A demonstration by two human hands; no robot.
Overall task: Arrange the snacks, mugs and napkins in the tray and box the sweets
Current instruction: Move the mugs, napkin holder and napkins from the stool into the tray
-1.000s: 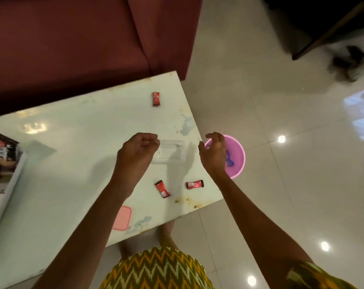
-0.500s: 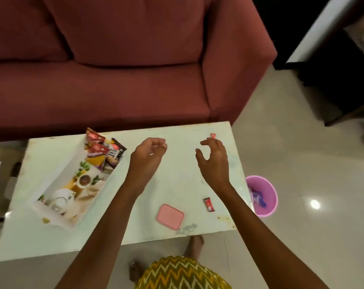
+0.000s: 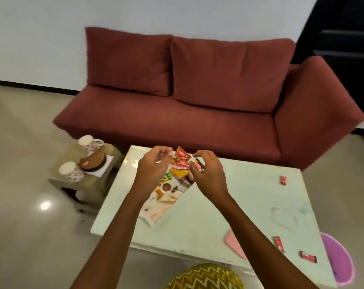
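A printed tray point(image 3: 166, 202) lies at an angle on the pale table point(image 3: 229, 197), with several red and orange snack packets point(image 3: 182, 162) standing at its far end. My left hand point(image 3: 154, 166) and my right hand point(image 3: 208, 173) hover over that end, either side of the packets, fingers loosely curled and holding nothing. Three red wrapped sweets lie on the table: one far right point(image 3: 283, 180) and two near the front right corner point(image 3: 278, 244) point(image 3: 308, 257). A clear box point(image 3: 284, 217) and its pink lid point(image 3: 234, 244) lie nearby. Two floral mugs point(image 3: 87, 142) point(image 3: 70, 171) stand on a low side table with white napkins point(image 3: 104, 166).
A brown round container point(image 3: 93, 161) sits between the mugs on the side table point(image 3: 87, 182). A red sofa point(image 3: 197, 113) runs behind the table. A purple bin point(image 3: 341, 263) stands on the floor at the table's right front corner.
The view has swung up and to the left, from the table's right end to the tray. Both hands have moved left over the snack packets, still holding nothing.
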